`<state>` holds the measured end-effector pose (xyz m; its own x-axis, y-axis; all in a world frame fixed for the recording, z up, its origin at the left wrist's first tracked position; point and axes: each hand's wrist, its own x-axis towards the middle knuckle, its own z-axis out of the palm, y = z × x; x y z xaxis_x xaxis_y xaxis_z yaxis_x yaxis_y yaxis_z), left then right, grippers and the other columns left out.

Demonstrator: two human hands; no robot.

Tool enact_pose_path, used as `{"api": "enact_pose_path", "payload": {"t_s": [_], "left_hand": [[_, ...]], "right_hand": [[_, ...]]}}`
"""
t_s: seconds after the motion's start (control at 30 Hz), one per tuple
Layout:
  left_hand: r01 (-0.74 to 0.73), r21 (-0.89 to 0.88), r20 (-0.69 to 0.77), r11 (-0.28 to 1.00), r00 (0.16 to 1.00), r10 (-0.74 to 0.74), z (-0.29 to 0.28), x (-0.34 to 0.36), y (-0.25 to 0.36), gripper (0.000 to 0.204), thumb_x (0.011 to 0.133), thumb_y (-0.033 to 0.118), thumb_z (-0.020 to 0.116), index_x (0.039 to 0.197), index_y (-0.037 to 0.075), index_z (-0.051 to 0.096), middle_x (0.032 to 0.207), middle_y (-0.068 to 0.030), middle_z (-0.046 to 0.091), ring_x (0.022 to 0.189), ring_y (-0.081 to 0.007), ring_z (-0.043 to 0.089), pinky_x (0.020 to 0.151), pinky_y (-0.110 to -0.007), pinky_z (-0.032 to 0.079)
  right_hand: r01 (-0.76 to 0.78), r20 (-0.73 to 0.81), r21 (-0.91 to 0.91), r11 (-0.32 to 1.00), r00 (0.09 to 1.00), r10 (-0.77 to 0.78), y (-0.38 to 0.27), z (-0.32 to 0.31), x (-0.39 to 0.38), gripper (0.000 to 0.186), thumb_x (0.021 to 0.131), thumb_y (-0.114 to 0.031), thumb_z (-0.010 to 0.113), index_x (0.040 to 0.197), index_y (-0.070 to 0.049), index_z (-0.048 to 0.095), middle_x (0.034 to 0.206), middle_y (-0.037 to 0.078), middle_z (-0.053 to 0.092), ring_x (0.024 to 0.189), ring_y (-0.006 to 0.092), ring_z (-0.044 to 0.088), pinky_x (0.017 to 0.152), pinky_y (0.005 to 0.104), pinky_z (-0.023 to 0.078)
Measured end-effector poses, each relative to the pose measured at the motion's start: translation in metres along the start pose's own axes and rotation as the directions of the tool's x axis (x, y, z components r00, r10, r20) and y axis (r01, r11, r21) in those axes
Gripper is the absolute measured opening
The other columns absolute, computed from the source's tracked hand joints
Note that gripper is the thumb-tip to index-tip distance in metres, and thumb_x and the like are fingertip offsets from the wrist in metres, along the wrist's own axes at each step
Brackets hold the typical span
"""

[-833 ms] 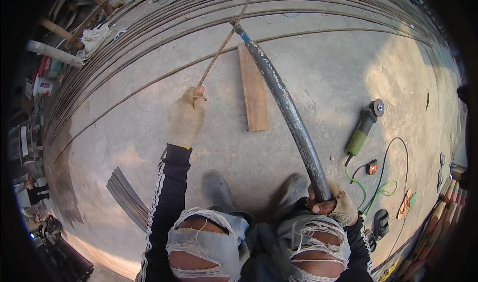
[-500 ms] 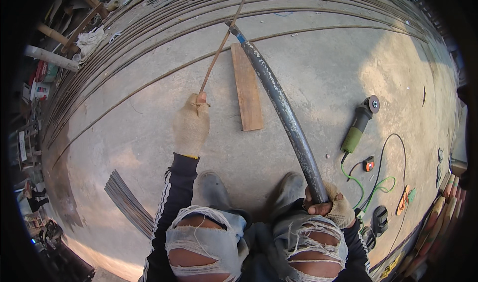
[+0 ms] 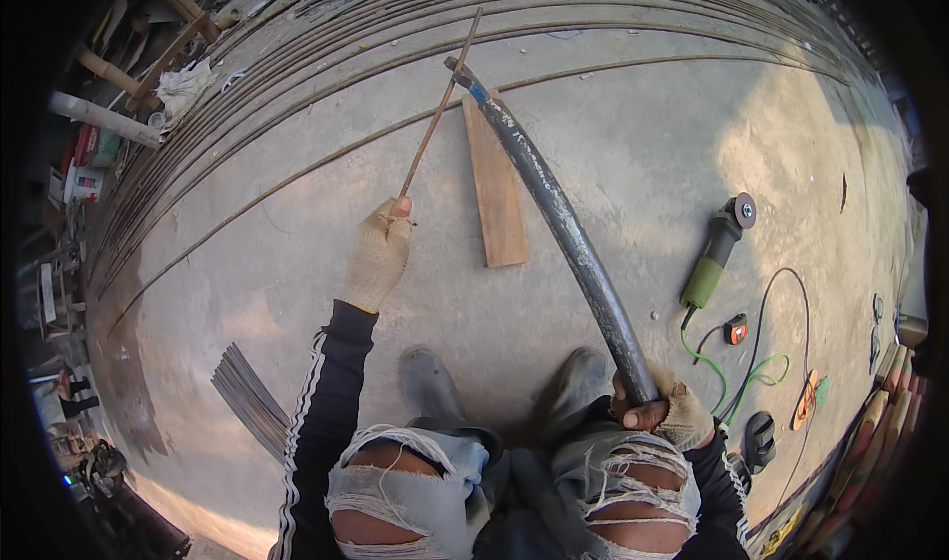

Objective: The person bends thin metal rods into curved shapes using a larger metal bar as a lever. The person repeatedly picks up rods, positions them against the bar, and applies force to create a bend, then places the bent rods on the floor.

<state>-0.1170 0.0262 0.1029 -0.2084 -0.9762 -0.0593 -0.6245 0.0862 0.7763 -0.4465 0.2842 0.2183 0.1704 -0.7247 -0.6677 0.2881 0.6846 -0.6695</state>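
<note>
My left hand [image 3: 378, 254], in a cream knitted glove, is closed around the lower end of a thin rusty steel rod [image 3: 429, 133]. The rod slants up and away over the concrete floor. My right hand [image 3: 682, 414], also gloved with bare fingertips, grips the near end of a long dark pipe-handled bar bender [image 3: 575, 239] beside my right knee. At the far end, the tool's narrow metal head meets the rod; whether the rod sits in its jaw is too small to tell. A wooden board [image 3: 497, 209] lies beneath, partly covered by the pipe.
Long steel rods [image 3: 395, 61] stretch across the floor at the back. On the right lie an angle grinder [image 3: 714, 258], an orange-and-black tape measure [image 3: 734, 329], a green cord [image 3: 720, 372] and a sandal [image 3: 759, 441]. A bundle of steel bars [image 3: 252, 402] rests at the left.
The rod and the tool's head have come slightly nearer to me. My left forearm has shifted a little left; both hands keep their grips.
</note>
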Motion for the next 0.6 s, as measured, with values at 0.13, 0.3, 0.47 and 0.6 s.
{"api": "enact_pose_path", "payload": {"t_s": [0.13, 0.3, 0.47, 0.6], "left_hand": [[0.046, 0.005, 0.098, 0.999, 0.994, -0.046, -0.019, -0.004, -0.021, 0.059, 0.111, 0.054, 0.047, 0.085, 0.003, 0.059, 0.066, -0.0071, 0.045, 0.065, -0.0191, 0.045, 0.063, -0.038, 0.041], [0.032, -0.045, 0.125, 0.998, 0.992, -0.026, -0.019, -0.005, -0.027, 0.060, 0.111, 0.055, 0.046, 0.084, 0.002, 0.058, 0.067, -0.0071, 0.046, 0.067, -0.0189, 0.046, 0.066, -0.038, 0.043], [0.084, -0.041, 0.066, 0.996, 0.995, -0.081, -0.006, -0.016, -0.009, 0.061, 0.110, 0.055, 0.047, 0.085, 0.001, 0.058, 0.069, -0.0071, 0.051, 0.070, -0.0183, 0.050, 0.067, -0.036, 0.044], [0.170, 0.065, -0.022, 0.983, 0.985, -0.169, 0.005, -0.034, 0.014, 0.057, 0.112, 0.050, 0.046, 0.087, 0.000, 0.061, 0.067, -0.0120, 0.050, 0.064, -0.0235, 0.050, 0.062, -0.040, 0.043]], "right_hand": [[-0.003, -0.003, 0.099, 0.995, 1.000, 0.003, 0.002, -0.001, 0.002, 0.049, 0.074, -0.015, 0.093, 0.105, -0.006, 0.057, 0.083, 0.006, 0.060, 0.073, 0.0154, 0.056, 0.065, 0.0293, 0.042], [-0.012, -0.034, 0.121, 0.993, 0.999, 0.016, 0.001, 0.003, 0.003, 0.053, 0.070, -0.015, 0.095, 0.105, -0.006, 0.057, 0.082, 0.006, 0.060, 0.072, 0.0157, 0.056, 0.063, 0.0289, 0.041], [-0.010, -0.069, 0.096, 0.995, 0.997, 0.017, 0.002, 0.007, 0.000, 0.049, 0.071, -0.011, 0.093, 0.105, -0.006, 0.057, 0.083, 0.006, 0.061, 0.076, 0.0167, 0.057, 0.067, 0.0303, 0.042], [0.016, -0.078, 0.084, 0.996, 0.997, -0.009, 0.008, 0.005, 0.001, 0.047, 0.071, -0.008, 0.090, 0.105, -0.005, 0.058, 0.085, 0.007, 0.061, 0.079, 0.0171, 0.058, 0.071, 0.0307, 0.043]]}}
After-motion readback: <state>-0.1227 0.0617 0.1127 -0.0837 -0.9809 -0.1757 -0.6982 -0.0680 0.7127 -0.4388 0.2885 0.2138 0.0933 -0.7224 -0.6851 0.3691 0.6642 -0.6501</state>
